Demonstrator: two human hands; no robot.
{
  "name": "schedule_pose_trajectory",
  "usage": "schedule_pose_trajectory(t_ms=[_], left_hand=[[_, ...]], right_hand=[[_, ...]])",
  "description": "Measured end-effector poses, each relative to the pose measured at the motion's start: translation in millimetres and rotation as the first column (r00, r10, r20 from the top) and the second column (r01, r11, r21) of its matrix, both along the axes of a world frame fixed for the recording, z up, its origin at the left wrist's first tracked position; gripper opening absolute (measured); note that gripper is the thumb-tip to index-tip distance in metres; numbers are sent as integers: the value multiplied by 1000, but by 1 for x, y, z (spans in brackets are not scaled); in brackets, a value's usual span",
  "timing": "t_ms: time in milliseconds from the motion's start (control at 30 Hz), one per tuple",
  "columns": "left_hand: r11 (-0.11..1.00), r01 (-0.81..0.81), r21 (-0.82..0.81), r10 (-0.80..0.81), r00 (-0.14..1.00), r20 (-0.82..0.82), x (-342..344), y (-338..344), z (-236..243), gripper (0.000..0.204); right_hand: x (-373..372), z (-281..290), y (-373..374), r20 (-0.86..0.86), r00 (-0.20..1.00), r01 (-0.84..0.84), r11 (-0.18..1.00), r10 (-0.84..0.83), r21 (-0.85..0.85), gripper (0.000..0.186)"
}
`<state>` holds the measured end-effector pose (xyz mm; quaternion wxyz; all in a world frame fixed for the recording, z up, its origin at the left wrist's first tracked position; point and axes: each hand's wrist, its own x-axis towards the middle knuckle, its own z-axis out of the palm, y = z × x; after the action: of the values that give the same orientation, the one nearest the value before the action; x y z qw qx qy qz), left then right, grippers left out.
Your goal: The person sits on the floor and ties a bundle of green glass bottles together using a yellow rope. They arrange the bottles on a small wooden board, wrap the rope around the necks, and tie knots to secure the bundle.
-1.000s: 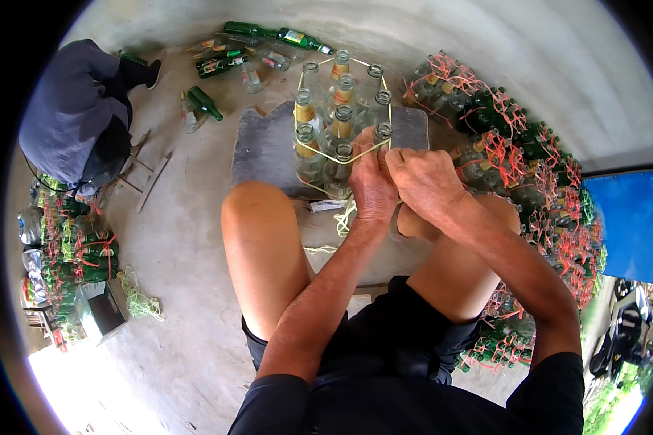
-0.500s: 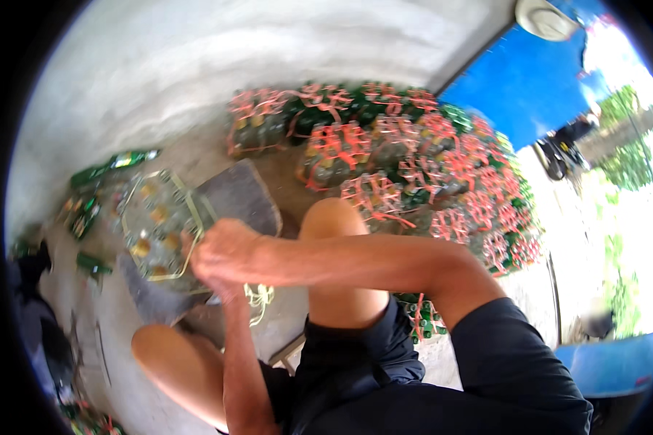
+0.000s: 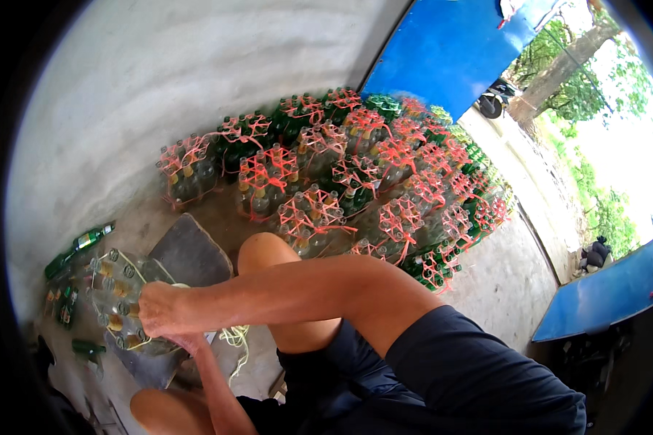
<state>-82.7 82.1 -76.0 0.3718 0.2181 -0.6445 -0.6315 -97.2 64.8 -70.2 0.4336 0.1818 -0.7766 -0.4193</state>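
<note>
Hands [image 3: 159,312] meet, grip hidden from view, beside glass bottles [image 3: 121,288] ringed with pale-yellow cord [image 3: 233,336]; tying appears underway, likely calling for steady tension next.

A dark short-sleeved shirt [image 3: 479,373] (navy-looking) above black shorts [image 3: 326,370].

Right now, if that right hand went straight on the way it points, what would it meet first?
Most likely the clear bottles standing grouped just ahead of the right hand. The gap looks very small; depth is unclear, so it may already be touching one.
</note>
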Motion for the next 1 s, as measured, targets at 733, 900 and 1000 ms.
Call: schedule_pose_trajectory(t_ms=[733, 900, 1000], left_hand=[[905, -216, -367, 264, 961, 85, 14, -5, 20, 7], [906, -220, -361, 273, 957, 102, 16, -3, 28, 4], [888, -250, -387, 295, 953, 62, 14, -6, 29, 7]], right_hand=[[-70, 186, 33, 884, -75, -794, 509, 462, -333, 7], [-69, 196, 20, 878, -105, -828, 448, 467, -337, 10], [-74, 196, 7, 871, -130, -837, 418, 473, -352, 10]])
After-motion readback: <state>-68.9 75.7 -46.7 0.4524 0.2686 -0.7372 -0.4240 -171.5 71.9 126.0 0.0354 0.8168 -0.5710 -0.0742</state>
